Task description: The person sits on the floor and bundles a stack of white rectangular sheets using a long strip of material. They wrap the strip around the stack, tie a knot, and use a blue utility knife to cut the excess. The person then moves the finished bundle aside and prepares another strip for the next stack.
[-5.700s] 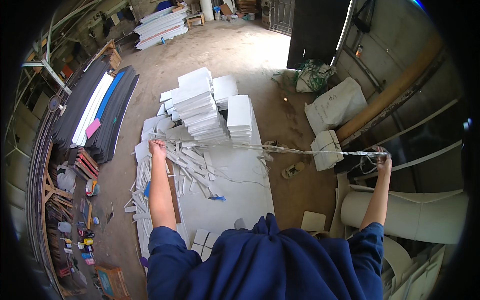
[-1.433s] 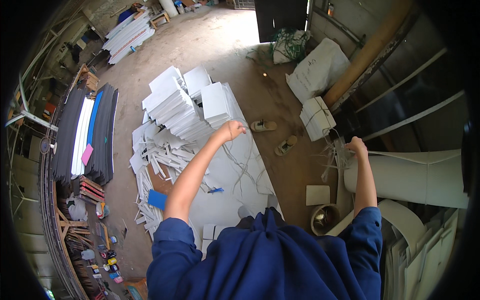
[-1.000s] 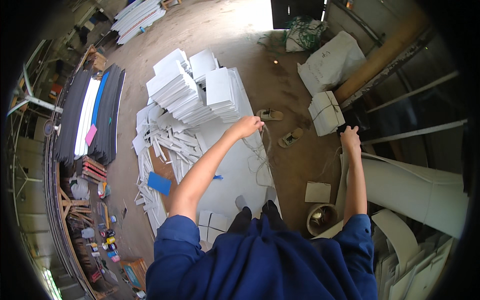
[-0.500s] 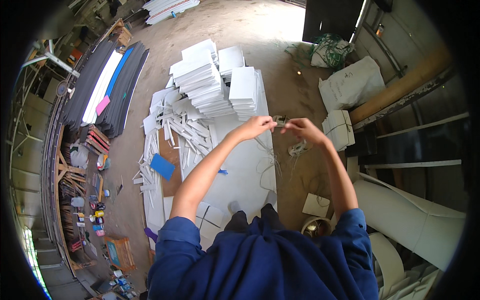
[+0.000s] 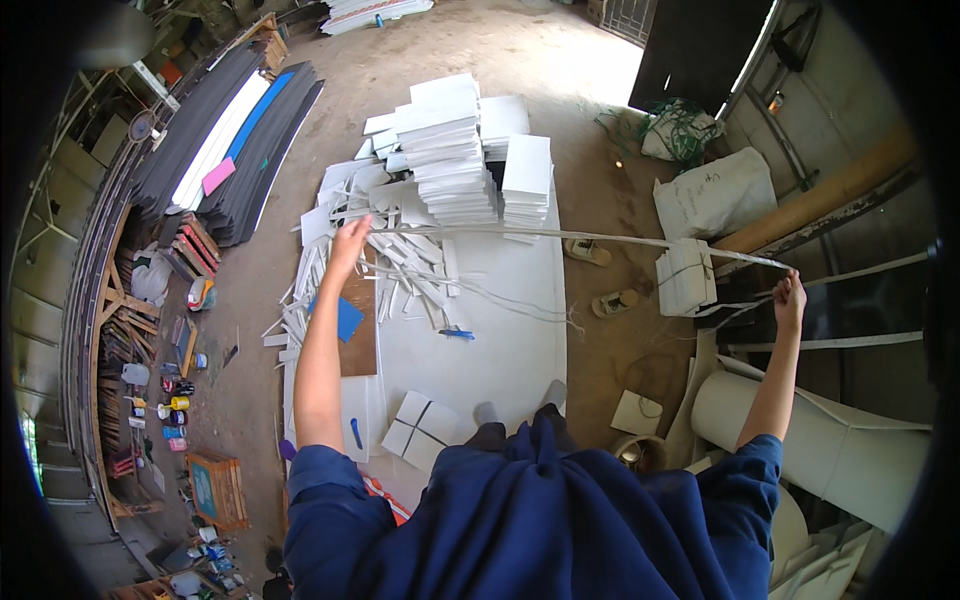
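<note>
Pale string (image 5: pixel 620 238) runs taut between both hands, across the white board (image 5: pixel 490 365). Left hand (image 5: pixel 352 240) closed on it, over white offcut strips (image 5: pixel 415 275); right hand (image 5: pixel 790 297) closed on it, right of tied bundle (image 5: pixel 686 280). Loose strands trail below. Blue cutter (image 5: pixel 457 334) on board, white sheet stacks (image 5: pixel 448 140) beyond.

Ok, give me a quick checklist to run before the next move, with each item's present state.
1. Left fingers closed on the white strands: ok.
2. Right fingers closed on them too: ok.
3. Strands stretched straight across: ok.
4. Loose ends untangled: cannot tell; too fine to follow.
5. Blue tool clear of both feet: ok, it lies apart.
6. White strips tidied: not ok; they lie scattered near the stacks.
</note>
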The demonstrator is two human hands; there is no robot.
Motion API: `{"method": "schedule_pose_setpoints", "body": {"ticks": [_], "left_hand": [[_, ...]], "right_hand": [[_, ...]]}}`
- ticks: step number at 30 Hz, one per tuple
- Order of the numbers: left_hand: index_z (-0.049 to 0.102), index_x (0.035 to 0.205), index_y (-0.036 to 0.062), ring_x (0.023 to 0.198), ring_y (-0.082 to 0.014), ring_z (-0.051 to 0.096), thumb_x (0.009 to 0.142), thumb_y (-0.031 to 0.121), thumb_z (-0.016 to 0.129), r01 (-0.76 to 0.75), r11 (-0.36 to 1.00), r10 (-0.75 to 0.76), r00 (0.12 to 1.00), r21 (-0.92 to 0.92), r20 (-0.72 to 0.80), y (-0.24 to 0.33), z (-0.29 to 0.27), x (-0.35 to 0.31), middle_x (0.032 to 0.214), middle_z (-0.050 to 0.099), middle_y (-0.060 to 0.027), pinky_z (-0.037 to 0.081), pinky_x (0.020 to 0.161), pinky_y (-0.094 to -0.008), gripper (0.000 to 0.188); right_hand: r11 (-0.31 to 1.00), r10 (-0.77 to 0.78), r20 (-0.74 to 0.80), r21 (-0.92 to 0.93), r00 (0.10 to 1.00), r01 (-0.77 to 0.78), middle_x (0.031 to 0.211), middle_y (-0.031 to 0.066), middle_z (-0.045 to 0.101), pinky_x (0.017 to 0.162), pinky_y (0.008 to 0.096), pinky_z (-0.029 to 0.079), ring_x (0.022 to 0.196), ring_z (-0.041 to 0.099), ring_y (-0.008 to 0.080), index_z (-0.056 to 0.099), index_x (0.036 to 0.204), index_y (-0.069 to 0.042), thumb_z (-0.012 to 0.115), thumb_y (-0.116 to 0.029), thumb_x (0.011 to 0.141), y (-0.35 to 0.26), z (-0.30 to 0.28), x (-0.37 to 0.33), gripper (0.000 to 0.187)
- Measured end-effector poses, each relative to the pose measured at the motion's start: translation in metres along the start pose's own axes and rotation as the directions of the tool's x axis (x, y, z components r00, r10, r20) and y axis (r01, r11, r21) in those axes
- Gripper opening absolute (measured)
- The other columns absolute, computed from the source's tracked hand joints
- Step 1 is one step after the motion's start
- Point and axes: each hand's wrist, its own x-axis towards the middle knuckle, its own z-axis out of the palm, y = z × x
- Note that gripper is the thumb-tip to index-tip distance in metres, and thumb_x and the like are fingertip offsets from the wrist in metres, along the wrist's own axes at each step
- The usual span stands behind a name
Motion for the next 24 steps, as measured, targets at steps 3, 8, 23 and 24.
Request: {"method": "schedule_pose_setpoints", "body": {"ticks": [3, 8, 23, 24], "left_hand": [[0.058, 0.071, 0.0079, 0.047, -0.0017, 0.027, 0.087, 0.039, 0.05, -0.024, 1.0, 0.023, 0.985, -0.004, -0.171, -0.005, -0.058, -0.004, 0.053, 0.034, 0.0095, 0.021, 0.043, -0.0203, 0.036], [0.056, 0.069, 0.0056, 0.045, -0.0012, 0.025, 0.087, 0.041, 0.05, -0.099, 0.994, 0.111, 0.908, 0.051, -0.405, 0.03, -0.13, -0.014, 0.05, 0.032, 0.0086, 0.019, 0.041, -0.0209, 0.04], [0.053, 0.071, -0.0016, 0.045, -0.026, 0.039, 0.085, 0.026, 0.053, -0.481, 0.828, 0.487, 0.872, 0.289, 0.054, 0.129, 0.075, 0.015, 0.054, 0.047, -0.0169, 0.036, 0.045, -0.0333, 0.031], [0.054, 0.071, -0.0013, 0.046, -0.0297, 0.04, 0.085, 0.027, 0.052, -0.482, 0.822, 0.48, 0.873, 0.304, 0.087, 0.132, 0.087, 0.019, 0.055, 0.048, -0.0177, 0.036, 0.046, -0.0342, 0.031]], "right_hand": [[0.994, -0.038, 0.068, -0.102, 0.997, 0.045, 0.054, -0.0047, 0.036, 0.043, 0.0223, 0.027, 0.044, 0.029, 0.0068, 0.054, 0.081, -0.007, 0.043, -0.027, 0.092, 0.005, -0.016, 0.001, 0.025], [0.909, -0.1, 0.006, -0.405, 0.995, 0.094, 0.056, -0.0032, 0.045, 0.04, 0.0214, 0.035, 0.043, 0.041, 0.0064, 0.054, 0.079, -0.009, 0.044, -0.028, 0.091, 0.051, 0.036, 0.007, 0.024], [0.796, 0.303, 0.927, -0.375, 0.222, 0.476, 0.126, 0.0146, 0.045, 0.099, 0.0337, 0.03, 0.12, 0.037, 0.0244, 0.037, 0.126, 0.001, 0.052, -0.044, 0.084, 0.141, 0.399, -0.226, 0.063], [0.82, 0.328, 0.926, -0.378, 0.188, 0.43, 0.118, 0.0128, 0.049, 0.097, 0.0334, 0.032, 0.114, 0.041, 0.0229, 0.04, 0.123, 0.001, 0.051, -0.043, 0.084, 0.148, 0.403, -0.225, 0.06]]}}
